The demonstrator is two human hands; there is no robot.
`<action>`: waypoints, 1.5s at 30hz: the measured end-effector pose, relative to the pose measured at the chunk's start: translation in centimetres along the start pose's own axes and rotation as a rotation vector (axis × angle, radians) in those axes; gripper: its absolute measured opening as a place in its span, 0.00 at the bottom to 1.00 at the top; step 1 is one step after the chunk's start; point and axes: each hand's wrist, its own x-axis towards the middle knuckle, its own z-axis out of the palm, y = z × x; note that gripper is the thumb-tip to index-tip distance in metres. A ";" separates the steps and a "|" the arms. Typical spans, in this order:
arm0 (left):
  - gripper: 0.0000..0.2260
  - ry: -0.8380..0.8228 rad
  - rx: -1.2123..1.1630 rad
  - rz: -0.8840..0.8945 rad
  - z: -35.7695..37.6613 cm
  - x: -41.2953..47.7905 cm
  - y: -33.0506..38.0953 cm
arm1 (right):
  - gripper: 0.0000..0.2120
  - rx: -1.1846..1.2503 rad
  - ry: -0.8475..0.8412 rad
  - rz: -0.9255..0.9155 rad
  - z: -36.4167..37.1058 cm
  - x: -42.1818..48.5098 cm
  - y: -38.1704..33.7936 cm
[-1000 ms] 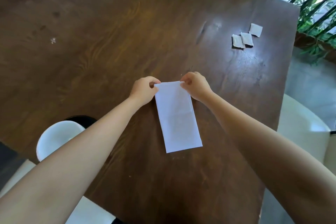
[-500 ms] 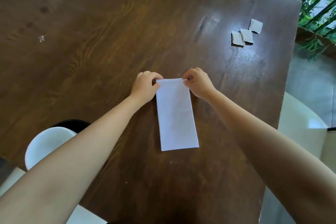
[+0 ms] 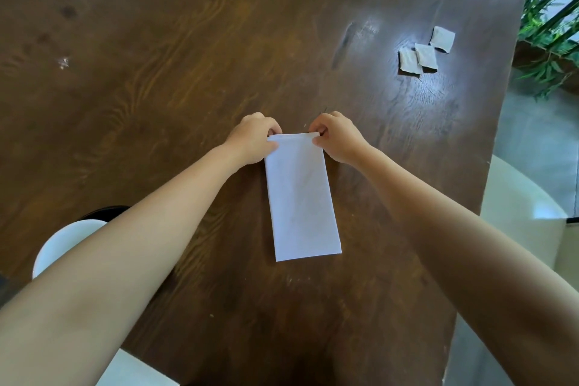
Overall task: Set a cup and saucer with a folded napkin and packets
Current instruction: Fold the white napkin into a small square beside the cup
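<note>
While the napkin lies flat on the desk, left hand and right hand each pinch a far corner. Fingers closed on the paper there likely ready the next fold toward the near edge.

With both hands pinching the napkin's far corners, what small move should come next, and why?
Probably bring the far edge toward the near edge to halve the strip. The left hand and right hand each pinch a far corner of the napkin, which lies flat as a long narrow rectangle on the table.
</note>
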 end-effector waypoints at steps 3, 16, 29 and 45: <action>0.11 -0.082 0.032 -0.002 -0.7 0.5 0.3 | 0.13 -0.029 -0.029 0.006 -0.2 0.3 0.0; 0.06 -0.159 -0.168 0.059 -5.8 -0.2 2.5 | 0.09 0.070 -0.092 0.001 -6.6 -1.2 -2.0; 0.08 0.297 0.018 0.353 -15.1 -4.3 9.9 | 0.09 0.078 0.400 -0.208 -16.4 -5.8 -6.3; 0.03 0.487 0.151 0.542 7.3 -18.3 1.7 | 0.04 -0.152 0.373 -0.442 3.6 -20.9 1.7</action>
